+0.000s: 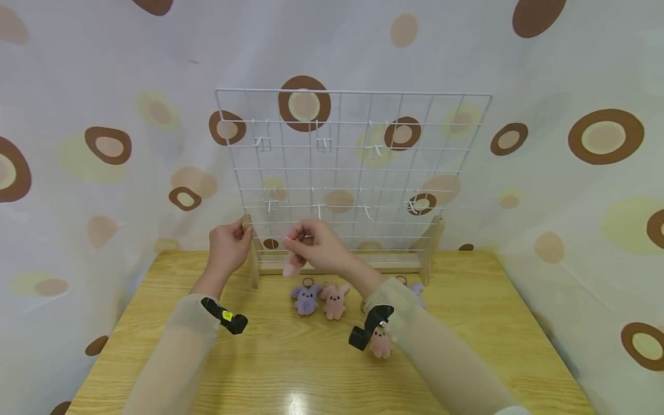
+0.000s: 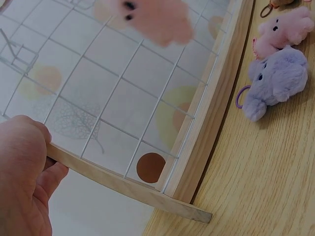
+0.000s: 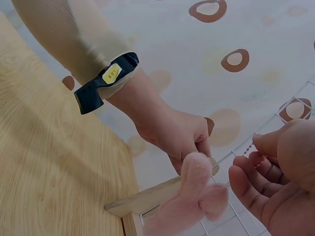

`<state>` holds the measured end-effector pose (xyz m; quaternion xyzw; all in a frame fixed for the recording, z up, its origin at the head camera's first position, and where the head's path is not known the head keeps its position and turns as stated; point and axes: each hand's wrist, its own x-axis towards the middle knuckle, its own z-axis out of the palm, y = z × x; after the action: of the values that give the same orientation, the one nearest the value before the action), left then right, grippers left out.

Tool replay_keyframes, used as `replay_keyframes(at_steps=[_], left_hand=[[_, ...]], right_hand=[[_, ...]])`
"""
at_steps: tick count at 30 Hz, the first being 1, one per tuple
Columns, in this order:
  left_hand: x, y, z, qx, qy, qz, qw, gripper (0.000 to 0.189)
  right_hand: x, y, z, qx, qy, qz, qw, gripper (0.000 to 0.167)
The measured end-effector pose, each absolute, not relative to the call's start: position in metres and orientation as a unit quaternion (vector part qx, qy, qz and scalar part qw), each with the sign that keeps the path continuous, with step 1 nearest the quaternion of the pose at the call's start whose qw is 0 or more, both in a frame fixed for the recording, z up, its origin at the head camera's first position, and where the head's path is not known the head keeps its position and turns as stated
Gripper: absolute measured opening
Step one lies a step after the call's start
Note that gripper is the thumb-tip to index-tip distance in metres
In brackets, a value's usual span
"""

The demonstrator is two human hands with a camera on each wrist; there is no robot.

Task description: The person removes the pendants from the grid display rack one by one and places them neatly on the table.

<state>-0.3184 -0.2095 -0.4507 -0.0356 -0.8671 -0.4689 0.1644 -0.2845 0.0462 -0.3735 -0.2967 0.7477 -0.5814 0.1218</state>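
Note:
My left hand grips the upper end of the wooden side post of a stand that carries a white wire grid. In front of the grid, my right hand pinches the bead chain of a pink plush keychain. The plush hangs below those fingers and is partly hidden by them in the head view. Several white hooks sit on the grid in two rows, the lower row just above my right hand.
On the wooden table, a purple plush and a pink plush lie side by side before the stand. Another pink plush and a purple one are partly covered by my right arm. A patterned cloth hangs behind.

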Motion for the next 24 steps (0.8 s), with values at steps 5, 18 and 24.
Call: replay_keyframes(at_steps=[5,18,24], left_hand=[[-0.32,-0.209,-0.451,-0.034,-0.867,-0.471,0.159,0.037],[-0.319,-0.21,-0.451,-0.035,-0.861,-0.481,0.159,0.038],[-0.32,-0.21,-0.453,-0.032,-0.864,-0.476,0.162,0.037]], right_hand=[[-0.278,0.064,-0.378,-0.328,0.758,-0.553,0.11,0.013],[-0.261,0.107,-0.387,-0.345,0.788,-0.504,0.076,0.016],[-0.256,0.123,-0.394,-0.344,0.794,-0.496,0.074,0.012]])
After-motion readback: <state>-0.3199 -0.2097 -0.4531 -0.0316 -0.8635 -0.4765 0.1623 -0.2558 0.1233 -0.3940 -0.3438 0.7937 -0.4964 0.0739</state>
